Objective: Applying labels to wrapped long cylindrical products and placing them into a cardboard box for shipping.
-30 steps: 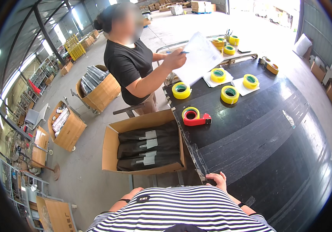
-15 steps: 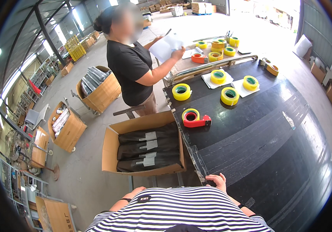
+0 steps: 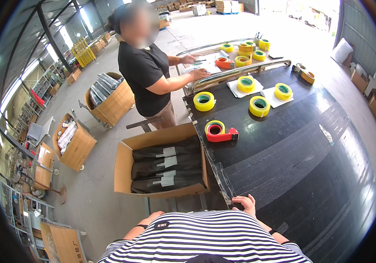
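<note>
My right hand (image 3: 245, 204) rests on the near left edge of the black-topped table (image 3: 284, 184), fingers loosely apart with nothing in them. My left hand (image 3: 153, 216) is low by my body, near the front of an open cardboard box (image 3: 124, 168); its fingers are hidden, mostly behind my striped shirt. Inside the box lie black wrapped bundles (image 3: 166, 151) with pale labels. Beyond my right hand, a red tape dispenser (image 3: 223, 136) holding yellow tape lies on the table. Neither hand touches it.
Yellow tape rolls (image 3: 259, 106) and white paper sheets (image 3: 277, 97) lie across the table's far part. A co-worker in a black shirt (image 3: 142, 70) stands beyond the box at a second table with more tape rolls. Filled cartons (image 3: 115, 105) stand on the left floor.
The co-worker has lowered the papers from in front of the chest to the far table, both hands now over them. My own hands have stayed in place.
</note>
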Available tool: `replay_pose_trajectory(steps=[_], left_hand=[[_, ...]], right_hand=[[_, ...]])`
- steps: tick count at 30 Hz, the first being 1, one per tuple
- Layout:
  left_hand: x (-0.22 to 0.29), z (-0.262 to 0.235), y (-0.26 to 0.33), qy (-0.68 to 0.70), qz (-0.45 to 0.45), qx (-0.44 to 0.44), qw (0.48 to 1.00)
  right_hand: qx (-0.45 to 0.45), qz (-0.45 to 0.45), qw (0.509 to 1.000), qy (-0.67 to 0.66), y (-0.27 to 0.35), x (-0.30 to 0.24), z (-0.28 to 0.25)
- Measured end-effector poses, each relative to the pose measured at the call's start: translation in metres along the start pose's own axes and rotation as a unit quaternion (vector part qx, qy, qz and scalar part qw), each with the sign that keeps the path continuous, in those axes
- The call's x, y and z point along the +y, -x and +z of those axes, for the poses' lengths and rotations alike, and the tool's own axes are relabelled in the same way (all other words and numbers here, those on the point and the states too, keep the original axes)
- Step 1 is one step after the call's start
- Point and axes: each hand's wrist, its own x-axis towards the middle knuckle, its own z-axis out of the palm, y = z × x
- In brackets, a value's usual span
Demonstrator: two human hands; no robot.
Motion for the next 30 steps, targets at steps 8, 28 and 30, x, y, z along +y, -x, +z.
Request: replay_pose_trajectory(steps=[8, 28, 30], left_hand=[[0.029, -0.008, 0.021, 0.039, -0.032, -0.011, 0.999], [-0.012, 0.044, 0.050, 0.103, -0.080, 0.029, 0.991], [-0.011, 0.044, 0.055, 0.098, -0.091, 0.027, 0.991]], right_hand=[[0.002, 0.006, 1.000, 0.001, 0.000, -0.003, -0.001], [0.012, 0.037, 0.999, 0.034, 0.001, -0.002, 0.009], [0.017, 0.032, 0.999, 0.037, 0.000, 0.000, 0.011]])
